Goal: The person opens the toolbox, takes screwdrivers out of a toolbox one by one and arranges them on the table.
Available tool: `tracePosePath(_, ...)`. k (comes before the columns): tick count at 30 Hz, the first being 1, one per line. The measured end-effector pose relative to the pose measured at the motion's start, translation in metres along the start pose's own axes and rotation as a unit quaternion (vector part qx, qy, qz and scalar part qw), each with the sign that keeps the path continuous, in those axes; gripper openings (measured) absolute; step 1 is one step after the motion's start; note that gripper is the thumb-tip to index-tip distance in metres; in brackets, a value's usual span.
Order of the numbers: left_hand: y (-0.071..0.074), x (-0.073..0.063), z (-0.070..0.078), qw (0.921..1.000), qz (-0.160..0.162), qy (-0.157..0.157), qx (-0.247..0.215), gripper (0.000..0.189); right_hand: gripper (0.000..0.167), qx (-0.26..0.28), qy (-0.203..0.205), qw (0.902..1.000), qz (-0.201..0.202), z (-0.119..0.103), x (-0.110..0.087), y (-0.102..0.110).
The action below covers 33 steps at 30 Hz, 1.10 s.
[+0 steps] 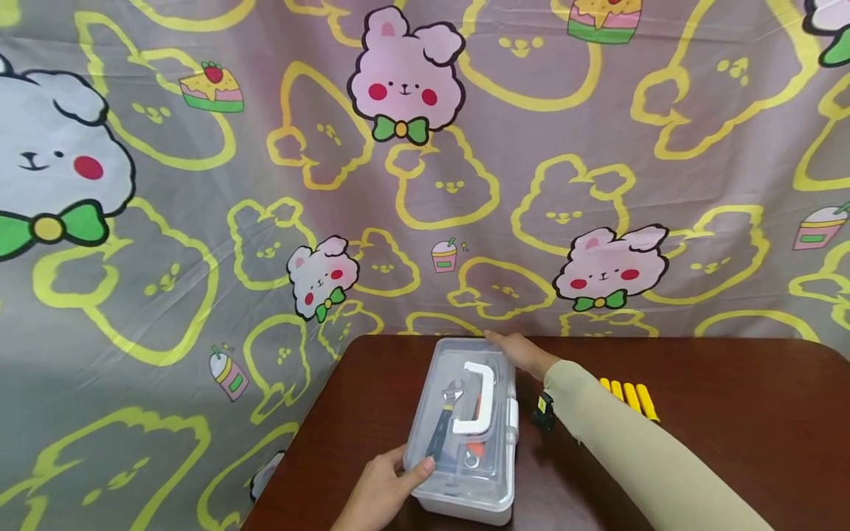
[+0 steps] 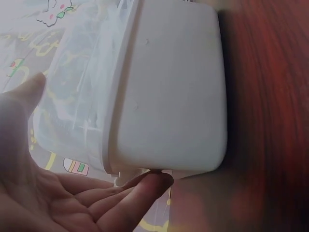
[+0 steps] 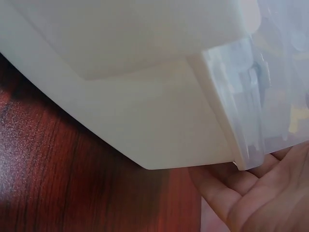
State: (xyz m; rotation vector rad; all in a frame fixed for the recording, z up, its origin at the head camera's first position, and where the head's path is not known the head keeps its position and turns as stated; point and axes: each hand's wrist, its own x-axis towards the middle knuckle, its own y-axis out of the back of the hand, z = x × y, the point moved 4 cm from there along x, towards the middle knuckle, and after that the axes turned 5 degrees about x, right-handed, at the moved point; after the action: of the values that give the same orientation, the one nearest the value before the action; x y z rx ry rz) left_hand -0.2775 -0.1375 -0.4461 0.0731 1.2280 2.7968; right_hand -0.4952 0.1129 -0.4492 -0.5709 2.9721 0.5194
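A toolbox (image 1: pixel 501 509) with a white base and a clear lid sits on the table at an angle. Its white carry handle (image 1: pixel 488 398) lies on top. Through the lid I see an adjustable wrench (image 1: pixel 441 424) with a dark grip, and a partly hidden orange-handled tool (image 1: pixel 474 448). My left hand (image 1: pixel 385 483) holds the near left corner, thumb over the lid's edge; in the left wrist view its fingers (image 2: pixel 145 193) bend against the box's side. At the far right corner, my right hand (image 1: pixel 524 352) grips the box, with its fingers (image 3: pixel 219 191) round the far end.
Several yellow rod-shaped things (image 1: pixel 627 398) lie in a row on the dark wooden table (image 1: pixel 744 413), partly behind the right sleeve (image 1: pixel 631 442). A small black device (image 1: pixel 543 411) is at the right wrist. A patterned curtain (image 1: pixel 505 184) hangs behind and left.
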Motion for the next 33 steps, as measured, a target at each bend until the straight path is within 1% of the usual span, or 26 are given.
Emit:
tracePosePath(1,0.0,-0.001,0.0,1.0,0.002,0.0,-0.001,0.062,0.084,-0.003,0.001,1.0,0.001,0.0,0.0,0.0)
tracePosePath(4,0.001,-0.002,0.0,0.9997,0.014,-0.022,-0.002,0.058,0.088,-0.011,-0.002,0.9999,0.003,0.001,-0.002,0.0)
tracePosePath(5,0.001,-0.002,0.0,0.9993,0.017,-0.031,-0.003,0.057,0.088,-0.013,-0.003,0.9999,0.006,0.001,-0.003,0.0)
tracePosePath(8,0.003,0.0,-0.003,0.9986,0.022,-0.046,-0.01,0.054,0.086,-0.014,-0.005,0.9998,0.012,0.0,-0.005,0.002)
tracePosePath(11,0.004,0.004,-0.006,0.9982,0.02,-0.055,-0.016,0.052,0.082,-0.016,-0.008,0.9997,0.019,0.0,-0.007,0.003)
tracePosePath(15,0.007,0.008,-0.01,0.9972,0.022,-0.067,-0.026,0.048,0.08,-0.011,-0.02,0.9996,0.017,0.003,-0.011,0.006)
tracePosePath(17,0.007,0.01,-0.012,0.9965,0.021,-0.069,-0.042,0.047,0.082,-0.006,-0.022,0.9996,0.014,0.004,-0.013,0.007)
tracePosePath(20,0.007,0.014,-0.017,0.9943,0.013,-0.062,-0.086,0.046,0.084,-0.001,-0.02,0.9997,0.012,0.006,-0.016,0.01)
tracePosePath(23,0.006,0.017,-0.021,0.9889,0.005,-0.05,-0.14,0.046,0.085,0.011,-0.02,0.9996,0.016,0.008,-0.019,0.012)
tracePosePath(25,0.006,0.019,-0.025,0.9864,0.004,-0.041,-0.159,0.045,0.084,0.023,-0.018,0.9994,0.016,0.01,-0.022,0.012)
tracePosePath(28,0.008,0.02,-0.03,0.9851,0.011,-0.03,-0.169,0.043,0.08,0.048,-0.014,0.9986,0.016,0.012,-0.025,0.013)
tracePosePath(31,0.011,0.021,-0.034,0.9849,0.019,-0.017,-0.171,0.042,0.075,0.059,-0.01,0.998,0.02,0.012,-0.029,0.014)
tracePosePath(33,0.011,0.023,-0.037,0.9844,0.019,-0.004,-0.175,0.043,0.072,0.061,-0.011,0.9977,0.027,0.013,-0.031,0.015)
